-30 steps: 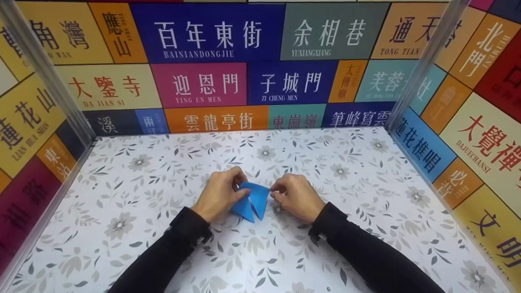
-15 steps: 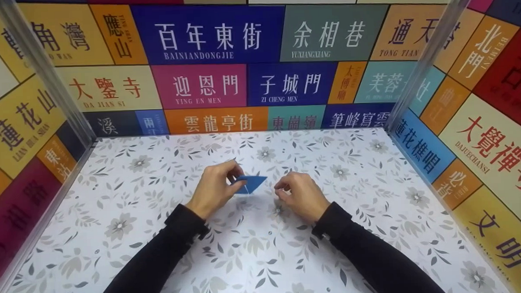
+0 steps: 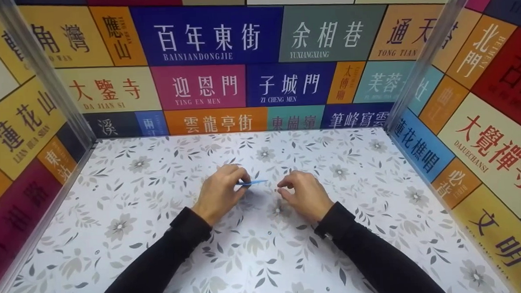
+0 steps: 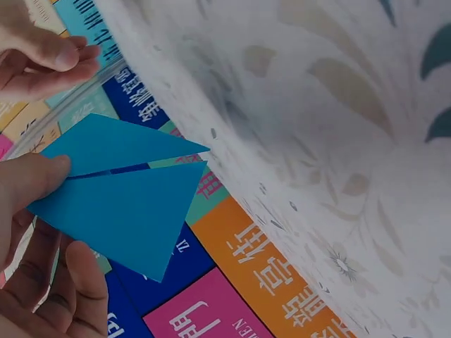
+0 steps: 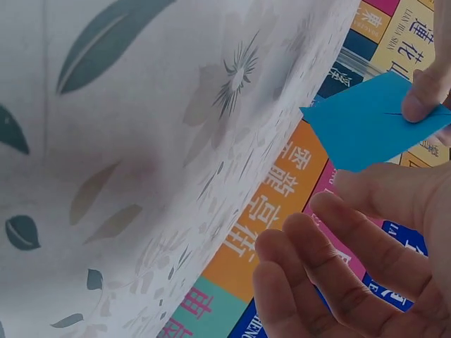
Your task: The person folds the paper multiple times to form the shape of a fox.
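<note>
My left hand (image 3: 222, 190) pinches a folded piece of blue paper (image 3: 256, 181) between thumb and fingers, held above the table. In the head view the paper is seen almost edge-on, a thin line. The left wrist view shows its face: flat blue origami paper (image 4: 134, 211) with pointed corners and a slit between two flaps. To the right, my right hand (image 3: 306, 191) hovers with loosely bent fingers and holds nothing. A gap separates it from the paper in the head view. The right wrist view shows its fingers (image 5: 331, 260) spread below the blue paper (image 5: 363, 127).
A white table covering (image 3: 264, 259) with grey leaves and flowers lies under both hands. Panels with colourful sign blocks (image 3: 209, 33) stand at the back and both sides. Clear corner strips (image 3: 418, 67) join the panels.
My right hand has let go of the paper's corner and drawn slightly to the right. The paper, held by my left hand, has tipped from face-up to nearly edge-on.
</note>
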### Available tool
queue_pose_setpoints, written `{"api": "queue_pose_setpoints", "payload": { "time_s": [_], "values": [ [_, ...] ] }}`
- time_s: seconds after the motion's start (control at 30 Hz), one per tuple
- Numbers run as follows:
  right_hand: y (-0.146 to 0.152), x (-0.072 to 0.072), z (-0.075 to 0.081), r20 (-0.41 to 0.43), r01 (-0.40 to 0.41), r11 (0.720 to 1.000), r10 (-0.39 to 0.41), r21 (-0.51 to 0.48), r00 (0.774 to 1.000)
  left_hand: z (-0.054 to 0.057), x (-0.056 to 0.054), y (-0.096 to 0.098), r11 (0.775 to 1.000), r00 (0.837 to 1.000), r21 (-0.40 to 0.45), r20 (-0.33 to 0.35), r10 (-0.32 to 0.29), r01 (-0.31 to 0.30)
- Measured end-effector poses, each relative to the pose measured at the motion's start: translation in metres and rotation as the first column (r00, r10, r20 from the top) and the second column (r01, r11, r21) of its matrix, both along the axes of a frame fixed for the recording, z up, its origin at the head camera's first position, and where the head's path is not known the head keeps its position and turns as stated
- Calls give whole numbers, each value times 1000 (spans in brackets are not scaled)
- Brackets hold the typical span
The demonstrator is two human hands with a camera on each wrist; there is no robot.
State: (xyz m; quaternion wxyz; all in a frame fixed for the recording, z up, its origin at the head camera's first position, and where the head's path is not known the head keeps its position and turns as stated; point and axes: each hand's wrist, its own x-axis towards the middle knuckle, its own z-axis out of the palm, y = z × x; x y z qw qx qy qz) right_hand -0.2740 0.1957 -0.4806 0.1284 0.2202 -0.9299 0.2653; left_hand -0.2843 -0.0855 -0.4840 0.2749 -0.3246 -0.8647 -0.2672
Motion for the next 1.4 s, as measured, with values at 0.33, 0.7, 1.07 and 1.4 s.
{"api": "queue_pose_setpoints", "payload": {
  "time_s": [0.33, 0.7, 1.07, 1.4],
  "values": [
    [3, 1, -2, -36, -20, 1000, 20, -2, 999, -19, 9, 10, 987, 998, -155, -56, -41, 32],
    [-5, 4, -10, 34, -58, 998, 59, -11, 998, -29, 19, 10, 963, 986, -240, 144, -85, 119],
    [-15, 6, -22, 22, -128, 990, 127, 51, 992, -30, 23, 3, 928, 946, -309, 305, -111, 208],
    [-22, 4, -31, 8, -183, 980, 183, 72, 983, -27, 25, -3, 896, 917, -335, 363, -164, 293]
  ]
}}
